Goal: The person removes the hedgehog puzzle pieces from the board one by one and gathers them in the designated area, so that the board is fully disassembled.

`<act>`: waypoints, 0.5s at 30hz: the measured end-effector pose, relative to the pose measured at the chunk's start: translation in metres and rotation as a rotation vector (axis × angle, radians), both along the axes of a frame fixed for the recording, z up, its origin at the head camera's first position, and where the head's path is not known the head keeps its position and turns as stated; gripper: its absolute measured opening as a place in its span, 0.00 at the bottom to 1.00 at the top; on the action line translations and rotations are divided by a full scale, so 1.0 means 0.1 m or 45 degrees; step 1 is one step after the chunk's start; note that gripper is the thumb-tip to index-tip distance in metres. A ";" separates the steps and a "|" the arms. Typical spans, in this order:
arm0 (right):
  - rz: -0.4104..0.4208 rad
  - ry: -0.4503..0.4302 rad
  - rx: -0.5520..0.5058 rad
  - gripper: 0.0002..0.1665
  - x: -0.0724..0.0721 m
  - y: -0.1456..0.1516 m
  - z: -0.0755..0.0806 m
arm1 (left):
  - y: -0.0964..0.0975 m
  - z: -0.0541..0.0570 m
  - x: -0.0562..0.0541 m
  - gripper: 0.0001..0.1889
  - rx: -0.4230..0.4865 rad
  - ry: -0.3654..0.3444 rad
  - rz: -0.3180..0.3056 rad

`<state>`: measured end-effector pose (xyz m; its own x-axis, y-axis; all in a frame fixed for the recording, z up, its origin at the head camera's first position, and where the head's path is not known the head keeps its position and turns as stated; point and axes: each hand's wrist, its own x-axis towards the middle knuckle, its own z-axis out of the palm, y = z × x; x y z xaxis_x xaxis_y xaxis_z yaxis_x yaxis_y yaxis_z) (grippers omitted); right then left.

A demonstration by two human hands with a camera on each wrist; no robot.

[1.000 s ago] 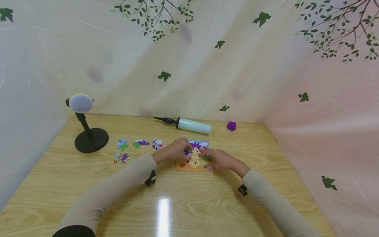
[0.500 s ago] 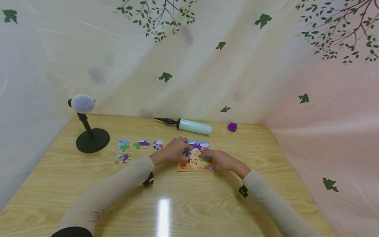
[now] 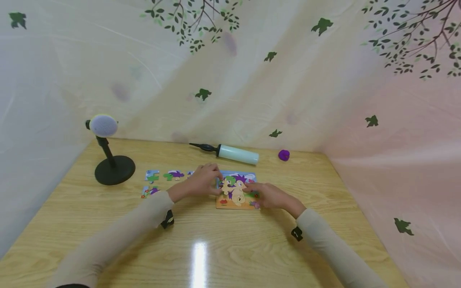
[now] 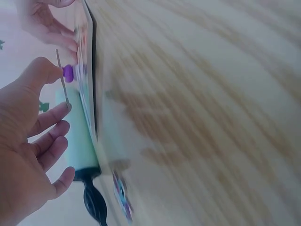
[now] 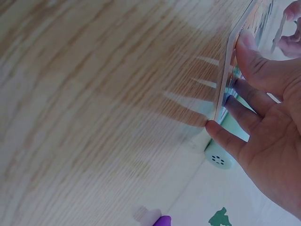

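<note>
My left hand pinches a thin jigsaw piece between thumb and index finger. The piece is held over the left part of a puzzle board, which shows a cartoon figure with purple hair. In the left wrist view it stands edge-on, apart from the board, while the other fingers are loosely bent. My right hand rests on the board's right side. Its thumb and fairly straight fingers touch the board's face and edge in the right wrist view. Part of the picture lies behind the hands.
Several loose jigsaw pieces lie left of the board. A black stand with a round pale head is at the back left. Behind the board lie a pale blue hand pump and a small purple object.
My left hand has drawn back leftward from the board's middle, bringing the pinched jigsaw piece into sight. My right hand keeps its place on the board. The head view has shifted slightly.
</note>
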<state>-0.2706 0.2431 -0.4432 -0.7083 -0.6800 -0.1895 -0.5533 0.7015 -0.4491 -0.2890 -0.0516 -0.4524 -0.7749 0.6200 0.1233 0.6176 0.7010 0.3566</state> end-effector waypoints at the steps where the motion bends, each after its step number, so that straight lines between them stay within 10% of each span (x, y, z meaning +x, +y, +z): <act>1: 0.000 0.002 0.002 0.31 0.00 0.00 0.00 | -0.05 0.00 0.01 0.19 0.012 -0.001 0.005; 15: -0.013 -0.002 0.007 0.32 0.01 0.01 -0.02 | -0.74 -0.01 0.12 0.14 0.123 0.026 0.097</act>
<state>-0.2698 0.2441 -0.4448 -0.7149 -0.6717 -0.1943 -0.5453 0.7095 -0.4464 -0.2772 -0.1253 -0.4533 -0.8159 0.5442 0.1956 0.5718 0.7091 0.4125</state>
